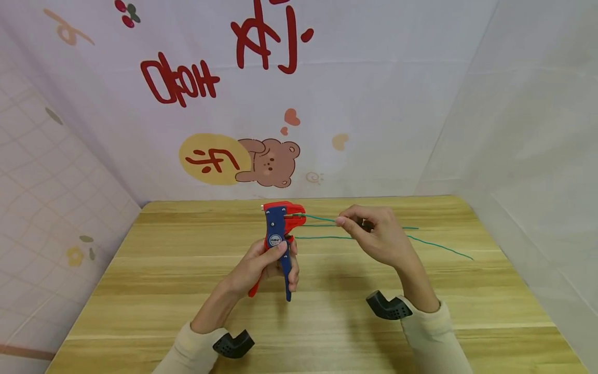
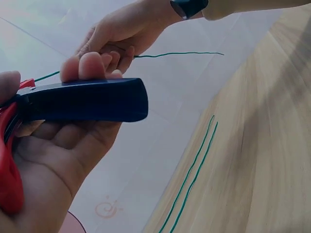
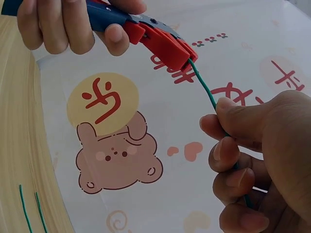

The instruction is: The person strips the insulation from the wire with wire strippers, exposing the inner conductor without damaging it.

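Note:
My left hand [image 1: 257,265] grips the handles of a red-and-blue wire stripper [image 1: 275,223], its head raised above the table. Fingers curl round the blue handle [image 2: 92,102], and the thumb lies against the tool's body. One end of a green wire [image 3: 206,90] enters the red jaws at the stripper's head. To the right, my right hand [image 1: 380,236] pinches this wire between thumb and forefinger, a short way from the tool. Its other fingers curl loosely along the wire, whose tail [image 2: 180,53] sticks out beyond the hand. How deep the tip sits is hidden.
Two more green wires [image 2: 194,160] lie side by side on the wooden table [image 1: 187,259], partly behind my hands in the head view. A printed white cloth [image 1: 374,93] rises along the table's back edge, with further sheets at both sides.

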### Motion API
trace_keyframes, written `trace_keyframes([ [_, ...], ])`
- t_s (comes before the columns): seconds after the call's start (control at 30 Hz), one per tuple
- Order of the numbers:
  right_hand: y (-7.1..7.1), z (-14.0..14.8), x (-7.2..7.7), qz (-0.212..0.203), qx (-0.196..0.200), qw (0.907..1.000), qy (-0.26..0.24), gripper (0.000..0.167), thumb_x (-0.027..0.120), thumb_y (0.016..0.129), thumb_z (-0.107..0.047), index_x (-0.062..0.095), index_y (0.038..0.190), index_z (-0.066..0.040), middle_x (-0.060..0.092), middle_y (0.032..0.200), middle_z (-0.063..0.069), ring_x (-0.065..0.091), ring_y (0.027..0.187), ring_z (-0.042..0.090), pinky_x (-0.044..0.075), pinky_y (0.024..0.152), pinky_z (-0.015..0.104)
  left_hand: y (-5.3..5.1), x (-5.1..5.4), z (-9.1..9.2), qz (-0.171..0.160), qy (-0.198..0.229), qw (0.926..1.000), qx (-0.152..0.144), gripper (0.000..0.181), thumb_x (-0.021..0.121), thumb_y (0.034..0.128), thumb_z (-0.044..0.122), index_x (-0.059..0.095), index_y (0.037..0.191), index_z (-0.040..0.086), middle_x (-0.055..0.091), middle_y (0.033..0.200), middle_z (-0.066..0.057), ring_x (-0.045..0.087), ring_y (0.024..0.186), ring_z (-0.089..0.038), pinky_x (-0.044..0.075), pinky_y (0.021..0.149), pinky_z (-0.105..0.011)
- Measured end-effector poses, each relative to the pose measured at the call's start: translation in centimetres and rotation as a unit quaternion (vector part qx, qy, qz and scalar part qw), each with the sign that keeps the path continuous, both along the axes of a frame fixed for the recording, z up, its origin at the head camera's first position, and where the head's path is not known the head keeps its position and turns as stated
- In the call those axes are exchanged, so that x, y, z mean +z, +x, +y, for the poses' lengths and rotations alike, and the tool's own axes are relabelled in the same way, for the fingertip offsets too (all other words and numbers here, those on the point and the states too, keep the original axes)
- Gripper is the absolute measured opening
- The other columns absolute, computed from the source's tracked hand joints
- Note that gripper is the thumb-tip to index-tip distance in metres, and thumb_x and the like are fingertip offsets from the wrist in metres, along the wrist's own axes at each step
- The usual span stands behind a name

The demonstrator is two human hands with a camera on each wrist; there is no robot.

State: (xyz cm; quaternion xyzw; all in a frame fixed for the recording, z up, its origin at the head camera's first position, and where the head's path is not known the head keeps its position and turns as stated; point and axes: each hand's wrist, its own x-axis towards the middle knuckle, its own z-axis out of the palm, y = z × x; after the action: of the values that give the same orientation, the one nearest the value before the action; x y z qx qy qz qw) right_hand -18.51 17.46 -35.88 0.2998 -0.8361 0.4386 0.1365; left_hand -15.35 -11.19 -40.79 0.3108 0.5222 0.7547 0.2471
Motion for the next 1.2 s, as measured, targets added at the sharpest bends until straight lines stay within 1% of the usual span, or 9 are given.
trace_keyframes([
  [0.07, 0.0, 0.0, 0.0, 0.001, 0.005, 1.0000, -0.001, 0.012, 0.072, 0.097, -0.017, 0.076, 0.090, -0.026, 0.057, 0.067, -0.011, 0.039, 0.048, 0.004, 0.032, 0.043, 0.019, 0.0, 0.0, 0.1, 0.006, 0.003, 1.0000, 0.002, 0.026, 0.030, 0.1128, 0.020, 0.046, 0.115, -0.001, 0.070, 0.082, -0.004, 0.074, 0.075, -0.017, 0.065, 0.078, -0.036],
  [0.23, 0.0, -0.1, 0.1, 0.007, 0.011, 0.9999, -0.001, 0.012, 0.072, 0.096, -0.016, 0.076, 0.090, -0.025, 0.054, 0.065, -0.011, 0.040, 0.047, 0.003, 0.033, 0.042, 0.019, 0.1, -0.1, 0.4, 0.026, 0.020, 0.9995, -0.004, 0.028, 0.031, 0.1126, 0.017, 0.047, 0.113, -0.006, 0.068, 0.080, -0.004, 0.074, 0.074, -0.016, 0.064, 0.081, -0.052],
  [0.27, 0.0, -0.1, 0.1, 0.008, 0.012, 0.9999, -0.001, 0.012, 0.072, 0.096, -0.015, 0.076, 0.090, -0.025, 0.054, 0.064, -0.012, 0.040, 0.047, 0.003, 0.033, 0.042, 0.019, 0.1, -0.1, 0.4, 0.026, 0.022, 0.9994, -0.003, 0.029, 0.031, 0.1125, 0.017, 0.047, 0.112, -0.007, 0.068, 0.080, -0.004, 0.074, 0.073, -0.015, 0.064, 0.081, -0.053],
  [0.33, 0.0, -0.1, 0.1, 0.008, 0.013, 0.9999, -0.002, 0.012, 0.071, 0.096, -0.015, 0.076, 0.090, -0.025, 0.053, 0.064, -0.012, 0.040, 0.047, 0.003, 0.033, 0.042, 0.019, 0.2, -0.2, 0.5, 0.030, 0.022, 0.9993, 0.003, 0.030, 0.032, 0.1123, 0.016, 0.049, 0.108, -0.008, 0.067, 0.079, -0.003, 0.073, 0.072, -0.015, 0.065, 0.079, -0.050],
  [0.47, 0.1, -0.1, 0.1, 0.005, 0.017, 0.9998, -0.003, 0.013, 0.072, 0.096, -0.016, 0.075, 0.089, -0.026, 0.052, 0.062, -0.012, 0.038, 0.046, 0.003, 0.032, 0.041, 0.020, 0.3, -0.2, 0.7, 0.036, 0.008, 0.9991, 0.022, 0.033, 0.034, 0.1122, 0.016, 0.049, 0.101, -0.011, 0.065, 0.076, -0.003, 0.073, 0.070, -0.014, 0.066, 0.072, -0.038],
  [0.53, 0.1, -0.2, 0.2, 0.006, 0.020, 0.9998, -0.003, 0.013, 0.072, 0.096, -0.016, 0.075, 0.088, -0.026, 0.051, 0.062, -0.012, 0.038, 0.045, 0.003, 0.032, 0.041, 0.021, 0.4, -0.2, 0.8, 0.037, 0.000, 0.9988, 0.032, 0.034, 0.035, 0.1121, 0.016, 0.048, 0.098, -0.012, 0.063, 0.074, -0.004, 0.073, 0.069, -0.014, 0.066, 0.070, -0.035],
  [0.7, 0.0, -0.2, 0.2, 0.010, 0.026, 0.9996, 0.000, 0.013, 0.072, 0.096, -0.017, 0.074, 0.088, -0.026, 0.051, 0.061, -0.013, 0.038, 0.045, 0.003, 0.033, 0.040, 0.024, 0.5, -0.2, 1.0, 0.036, -0.013, 0.9979, 0.051, 0.035, 0.038, 0.1114, 0.016, 0.050, 0.092, -0.010, 0.060, 0.069, -0.007, 0.070, 0.063, -0.014, 0.065, 0.065, -0.033],
  [0.93, -0.1, -0.2, 0.1, 0.005, 0.023, 0.9997, 0.000, 0.013, 0.071, 0.096, -0.016, 0.074, 0.088, -0.026, 0.050, 0.060, -0.012, 0.038, 0.045, 0.004, 0.031, 0.041, 0.020, 0.4, -0.3, 1.2, 0.033, -0.020, 0.9980, 0.051, 0.033, 0.041, 0.1103, 0.014, 0.049, 0.088, -0.008, 0.054, 0.065, -0.011, 0.064, 0.058, -0.015, 0.064, 0.061, -0.034],
  [1.2, -0.2, -0.2, -0.3, -0.003, 0.010, 0.9999, 0.002, 0.012, 0.071, 0.097, -0.020, 0.073, 0.087, -0.027, 0.050, 0.060, -0.012, 0.039, 0.045, 0.004, 0.032, 0.041, 0.021, 0.5, -0.4, 1.3, 0.013, -0.022, 0.9980, 0.057, 0.018, 0.051, 0.1055, 0.009, 0.048, 0.092, -0.003, 0.047, 0.061, -0.007, 0.054, 0.051, -0.017, 0.060, 0.053, -0.034],
])
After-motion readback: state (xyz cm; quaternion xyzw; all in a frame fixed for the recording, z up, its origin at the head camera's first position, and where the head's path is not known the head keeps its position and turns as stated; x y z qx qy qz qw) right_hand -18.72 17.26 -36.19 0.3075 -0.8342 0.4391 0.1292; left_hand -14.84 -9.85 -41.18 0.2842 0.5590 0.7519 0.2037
